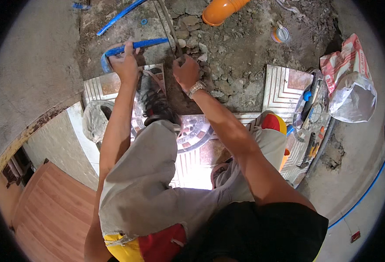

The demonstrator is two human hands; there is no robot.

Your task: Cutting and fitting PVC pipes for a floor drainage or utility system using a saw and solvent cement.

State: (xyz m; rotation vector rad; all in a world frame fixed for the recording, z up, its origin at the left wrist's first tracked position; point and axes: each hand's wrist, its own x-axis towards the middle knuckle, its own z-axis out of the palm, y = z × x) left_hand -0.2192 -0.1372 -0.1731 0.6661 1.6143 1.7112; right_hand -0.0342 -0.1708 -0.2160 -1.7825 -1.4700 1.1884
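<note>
My left hand (pixel 124 65) is closed round a blue plastic pipe (pixel 151 42), whose bent part curls down to the left of the fingers. My right hand (pixel 186 73), a watch on its wrist, grips the near end of a hacksaw (pixel 170 27). The saw's long, thin frame points away from me over the dirt, and its blade crosses at the pipe's right end. Whether blade and pipe touch, I cannot tell. Beyond my left hand lie another length of blue pipe (pixel 120 17) and a small blue ring (pixel 144 21).
Broken soil and rubble (pixel 231 65) lie ahead, with an orange pipe (pixel 218 12) and a small can (pixel 281 34). To the right are a red-and-white bag (pixel 347 61) and tools on patterned tiles (pixel 284 87). A dusty bag-like object (pixel 95 120) is at left.
</note>
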